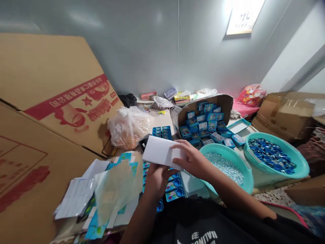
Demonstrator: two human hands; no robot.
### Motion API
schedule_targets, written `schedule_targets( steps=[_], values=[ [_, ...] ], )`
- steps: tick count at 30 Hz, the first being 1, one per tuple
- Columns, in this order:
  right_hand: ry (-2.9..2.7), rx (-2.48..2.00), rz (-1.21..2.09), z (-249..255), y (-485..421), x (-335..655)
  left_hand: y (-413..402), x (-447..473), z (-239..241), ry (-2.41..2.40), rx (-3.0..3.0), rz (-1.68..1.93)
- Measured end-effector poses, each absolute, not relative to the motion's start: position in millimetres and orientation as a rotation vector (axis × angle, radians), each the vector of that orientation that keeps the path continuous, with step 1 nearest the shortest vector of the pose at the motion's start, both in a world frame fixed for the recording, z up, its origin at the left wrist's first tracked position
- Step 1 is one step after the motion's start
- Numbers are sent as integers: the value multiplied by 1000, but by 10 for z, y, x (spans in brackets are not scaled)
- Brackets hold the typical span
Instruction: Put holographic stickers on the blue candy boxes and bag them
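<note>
A plain white, flat, box-shaped piece (159, 150) is held tilted above the middle of the table, and I cannot make out whether it is a carton or a stack of card. My left hand (157, 178) grips it from below, with most of the fingers hidden behind it. Across its right end lie the fingers of my right hand (189, 156), closed around the edge. Beneath the hands are rows of small blue printed packs (175, 184) with round dark-blue parts. A white lid or tray (194, 184) lies just right of them.
A turquoise basin (250, 176) of pale pellets and another basin (303, 162) of blue pieces stand right. Behind is an open carton (228, 101) of blue boxes (203, 125). Left are loose papers (76, 196), a plastic bag (129, 127) and a tall cardboard box (50, 67).
</note>
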State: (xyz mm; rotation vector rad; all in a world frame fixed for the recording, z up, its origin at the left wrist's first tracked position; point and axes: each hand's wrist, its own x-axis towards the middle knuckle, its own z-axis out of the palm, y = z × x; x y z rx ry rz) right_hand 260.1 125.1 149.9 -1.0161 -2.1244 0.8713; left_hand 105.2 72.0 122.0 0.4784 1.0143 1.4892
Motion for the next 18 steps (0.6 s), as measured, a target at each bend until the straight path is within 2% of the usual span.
schedule_targets(
  steps=[3, 6, 10, 16, 18],
  values=[
    [-1849, -1168, 1076, 1449, 1325, 2590, 649, 952, 1244, 1028, 556, 1429],
    [-1779, -1123, 1132, 1454, 1384, 2605, 613, 862, 1283, 936, 611, 1408],
    [-1905, -1030, 1065, 1467, 1330, 2547, 621, 889, 1238, 1061, 665, 1438],
    [-2143, -928, 750, 1516, 1216, 2495, 631, 973, 1180, 1350, 888, 1512],
    [-2143, -832, 806, 1577, 1256, 2599, 626, 926, 1204, 1451, 918, 1546]
  ],
)
